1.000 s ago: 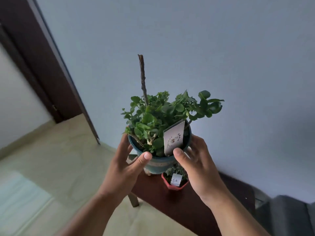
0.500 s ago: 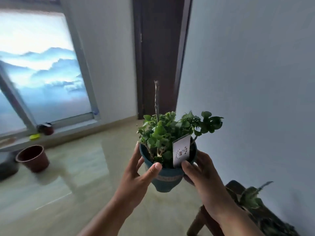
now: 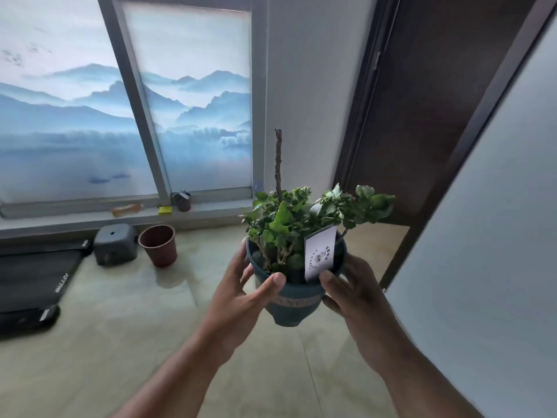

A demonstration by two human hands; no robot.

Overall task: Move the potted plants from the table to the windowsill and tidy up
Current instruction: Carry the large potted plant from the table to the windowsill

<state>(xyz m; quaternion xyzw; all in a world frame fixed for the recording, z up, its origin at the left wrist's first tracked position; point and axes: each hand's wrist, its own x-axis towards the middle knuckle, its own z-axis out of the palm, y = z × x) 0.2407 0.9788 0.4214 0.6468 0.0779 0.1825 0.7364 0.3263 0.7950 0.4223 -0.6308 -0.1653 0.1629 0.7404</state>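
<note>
A blue potted plant with green leaves, a bare brown stick and a white tag hangs in the air before me. My left hand grips its left side, thumb on the rim. On the other side my right hand holds the pot, thumb near the tag. The low windowsill runs under the window at the far left, well beyond the pot. The table is out of view.
An empty brown pot stands on the floor below the sill, beside a grey box and a black flat machine. On the sill lie an orange bottle, a yellow item and a dark small pot. A dark door is at right.
My view has swung left from the table and wall toward the window. The pot, held in both hands, has left the table and now faces the windowsill, which is nearer.
</note>
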